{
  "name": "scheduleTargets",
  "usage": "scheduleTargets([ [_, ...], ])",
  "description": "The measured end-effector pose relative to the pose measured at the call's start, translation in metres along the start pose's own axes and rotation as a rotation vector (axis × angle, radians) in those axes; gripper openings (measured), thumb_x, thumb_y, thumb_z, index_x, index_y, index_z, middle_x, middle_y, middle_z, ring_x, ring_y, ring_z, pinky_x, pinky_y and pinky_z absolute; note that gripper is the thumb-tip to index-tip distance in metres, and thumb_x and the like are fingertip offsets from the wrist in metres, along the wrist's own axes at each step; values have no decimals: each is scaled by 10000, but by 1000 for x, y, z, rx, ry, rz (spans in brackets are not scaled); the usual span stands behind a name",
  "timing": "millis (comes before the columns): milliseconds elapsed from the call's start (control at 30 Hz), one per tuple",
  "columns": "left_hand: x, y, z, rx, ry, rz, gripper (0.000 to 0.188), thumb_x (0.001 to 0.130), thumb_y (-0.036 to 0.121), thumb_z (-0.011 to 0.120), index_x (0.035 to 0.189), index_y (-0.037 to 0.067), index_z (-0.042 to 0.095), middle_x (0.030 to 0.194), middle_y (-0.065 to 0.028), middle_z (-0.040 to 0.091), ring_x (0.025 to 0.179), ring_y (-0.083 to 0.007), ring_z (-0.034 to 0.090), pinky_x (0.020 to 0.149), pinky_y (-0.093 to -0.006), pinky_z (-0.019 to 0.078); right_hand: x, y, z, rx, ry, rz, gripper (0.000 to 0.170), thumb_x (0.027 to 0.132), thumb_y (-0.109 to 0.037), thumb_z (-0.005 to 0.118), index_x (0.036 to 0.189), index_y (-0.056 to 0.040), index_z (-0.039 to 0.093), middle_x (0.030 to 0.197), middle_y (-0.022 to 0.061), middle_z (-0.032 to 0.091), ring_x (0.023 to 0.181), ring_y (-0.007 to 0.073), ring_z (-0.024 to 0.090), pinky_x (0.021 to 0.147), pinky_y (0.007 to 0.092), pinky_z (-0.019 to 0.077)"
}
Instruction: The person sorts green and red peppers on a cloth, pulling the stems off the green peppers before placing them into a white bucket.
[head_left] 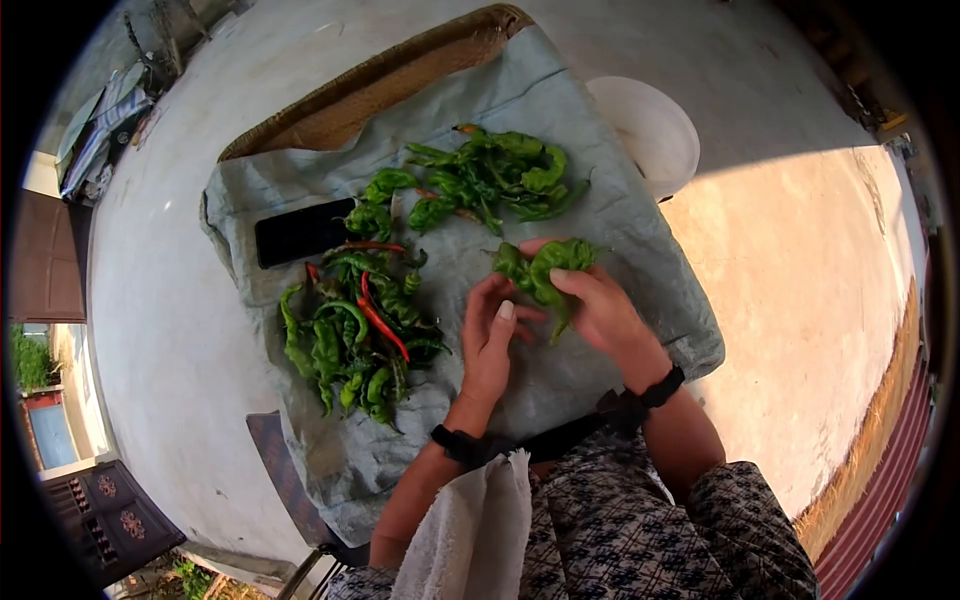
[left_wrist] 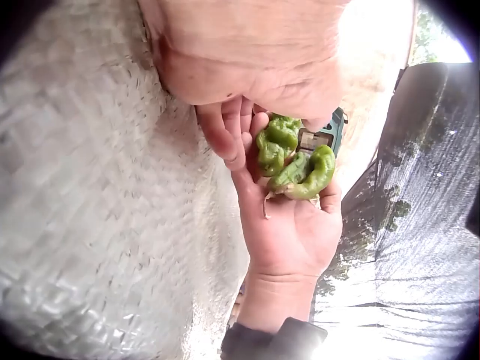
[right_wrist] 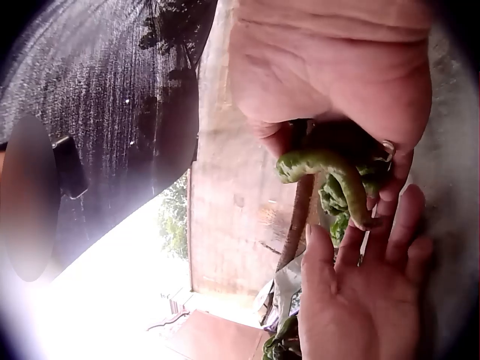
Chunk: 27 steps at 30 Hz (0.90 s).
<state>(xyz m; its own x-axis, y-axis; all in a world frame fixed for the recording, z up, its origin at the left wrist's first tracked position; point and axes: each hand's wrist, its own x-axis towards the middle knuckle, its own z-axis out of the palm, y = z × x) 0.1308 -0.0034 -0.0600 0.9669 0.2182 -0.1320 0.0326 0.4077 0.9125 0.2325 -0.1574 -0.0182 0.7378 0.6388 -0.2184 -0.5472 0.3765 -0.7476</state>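
My right hand point(head_left: 608, 312) holds a small bunch of twisted green chili peppers point(head_left: 560, 265) over the cloth, thumb across them. In the left wrist view the peppers lie along its fingers, stems toward the palm. Beside them, my left hand point(head_left: 487, 335) has its fingers extended, fingertips right at the bunch; in the right wrist view its palm is turned up, with nothing in it. To the left lies a pile of green peppers point(head_left: 330, 345) with a few red chili peppers point(head_left: 380, 330). Another pile of green peppers point(head_left: 520, 165) is farther back.
A grey woven cloth point(head_left: 450, 390) covers a wicker tray point(head_left: 380, 85), whose rim shows at the back. A black phone point(head_left: 303, 233) lies beside the left pile. Beyond the right edge, a white bucket point(head_left: 668, 140) stands on the concrete floor.
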Motion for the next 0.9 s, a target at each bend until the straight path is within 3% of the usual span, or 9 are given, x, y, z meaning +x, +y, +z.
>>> scheduleTargets([
  [200,-1,-1,2,-6,57,51,528,1116,291,548,1540,15,398,1383,-136,575,1051,-203,679,788,-318,564,-1,6,11,-82,-42,-54,561,997,-51,554,1553,-26,477,1457,123,606,1337,212,577,1151,370,459],
  [300,-1,-1,-3,-25,20,-23,508,1121,335,550,1535,73,414,1456,-48,539,1214,-150,595,891,-310,548,-4,3,19,-91,-42,-83,652,961,-9,540,1601,-54,421,1543,123,548,1387,212,545,1156,373,454],
  [400,-3,3,-2,-69,1,-29,493,1122,329,549,1525,78,419,1421,-42,564,1212,-144,595,898,-306,546,-7,-1,28,-90,-25,-95,727,924,34,514,1629,-64,368,1612,122,481,1438,215,505,1141,362,467],
  [500,0,4,5,87,23,59,481,1116,301,557,1494,44,406,1290,-95,610,996,-148,643,759,-295,546,-9,1,31,-149,-46,-103,757,909,61,481,1641,-70,341,1640,120,447,1464,220,483,1092,336,498],
  [633,1,2,1,-24,20,-3,443,1113,283,545,1473,52,430,1234,-82,636,932,-140,653,737,-294,540,-4,11,27,-239,-106,-207,752,925,73,438,1651,-82,318,1650,112,430,1463,222,485,1003,301,536],
  [700,1,3,0,-164,45,-77,434,1107,294,532,1460,54,451,1214,-79,654,907,-142,656,729,-295,538,-3,12,27,-308,-92,-225,714,939,55,479,1631,-74,362,1633,106,451,1424,216,511,972,300,542],
  [800,2,7,-13,-319,-84,-125,434,1120,307,445,1486,81,505,1306,-45,643,1076,-122,631,805,-268,509,-11,5,38,-502,-12,-122,652,942,19,582,1575,-64,451,1581,105,501,1356,218,550,959,311,542],
  [833,1,10,-8,-284,-6,-153,434,1116,316,397,1459,93,540,1247,-24,670,1022,-84,616,734,-235,451,-12,5,38,-576,11,-136,631,934,5,621,1546,-62,483,1555,108,520,1334,223,561,962,319,541],
  [900,2,7,-10,-242,-4,-128,438,1122,314,386,1471,95,534,1245,-20,670,1016,-92,620,732,-247,456,-9,10,36,-717,46,-230,588,914,-26,697,1481,-60,547,1498,113,558,1292,236,581,971,337,539],
])
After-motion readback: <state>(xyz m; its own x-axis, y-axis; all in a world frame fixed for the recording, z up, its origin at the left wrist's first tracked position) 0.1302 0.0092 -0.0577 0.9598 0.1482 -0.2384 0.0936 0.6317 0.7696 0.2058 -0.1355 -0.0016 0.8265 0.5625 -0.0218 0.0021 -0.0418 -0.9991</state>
